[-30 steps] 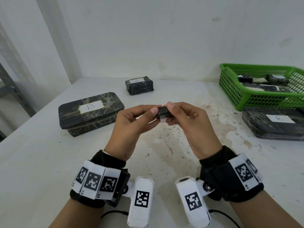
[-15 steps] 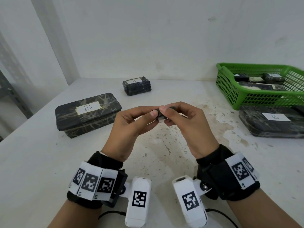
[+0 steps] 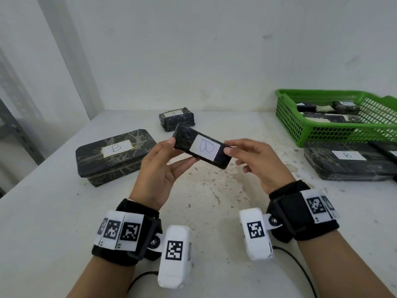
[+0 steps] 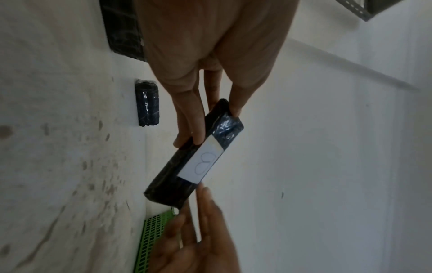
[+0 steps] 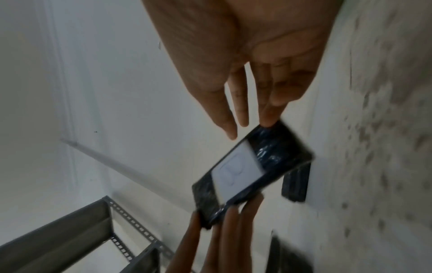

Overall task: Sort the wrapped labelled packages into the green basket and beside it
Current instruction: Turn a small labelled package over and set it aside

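A small black wrapped package (image 3: 202, 147) with a white label reading "B" is held above the table between both hands, label facing up. My left hand (image 3: 169, 152) pinches its left end, thumb on top and fingers beneath. My right hand (image 3: 233, 149) pinches its right end with thumb and fingertips. The left wrist view shows the package (image 4: 194, 162) below the left hand (image 4: 210, 114). In the blurred right wrist view the package (image 5: 252, 170) hangs under the right hand (image 5: 247, 110). The green basket (image 3: 322, 134) stands at the far right with several wrapped packages inside.
A large wrapped box labelled "B" (image 3: 113, 155) lies on the table to the left. A small package labelled "A" (image 3: 176, 119) sits near the back wall. Another large "B" package (image 3: 348, 162) lies in front of the basket. A grey metal rack (image 5: 70, 230) stands left of the table.
The package was edge-on and mostly hidden between the fingertips; it is now turned flat with its "B" label facing up. The hands have spread apart along its length.
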